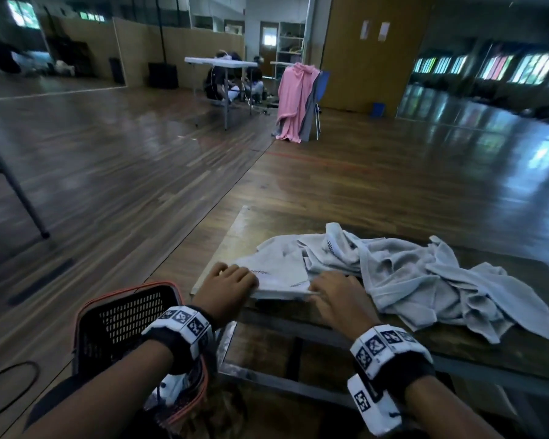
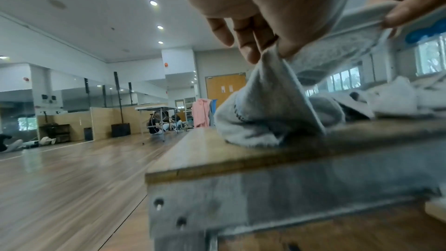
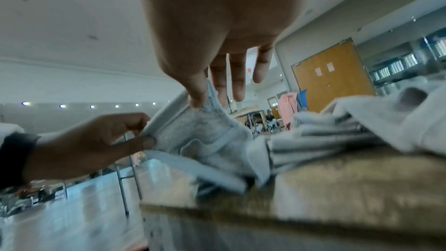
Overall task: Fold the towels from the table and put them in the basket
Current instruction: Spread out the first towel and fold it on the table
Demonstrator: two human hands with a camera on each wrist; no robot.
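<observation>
A pale grey towel (image 1: 279,277) lies partly folded at the near left corner of the wooden table (image 1: 330,315). My left hand (image 1: 229,288) pinches its near left corner between thumb and fingers (image 2: 251,45). My right hand (image 1: 336,296) pinches the near right corner (image 3: 205,98), and the towel's near edge is lifted off the table between the two hands. A heap of crumpled grey towels (image 1: 425,277) lies behind and right of the held one. The black mesh basket (image 1: 127,324) with an orange rim stands on the floor left of the table, under my left forearm.
A grey metal frame (image 2: 265,188) runs under the table's near edge. Wooden floor stretches left and ahead. Far off stand a white folding table (image 1: 222,63) with seated people and a chair draped in pink cloth (image 1: 293,99). A metal leg (image 1: 16,191) slants at the left.
</observation>
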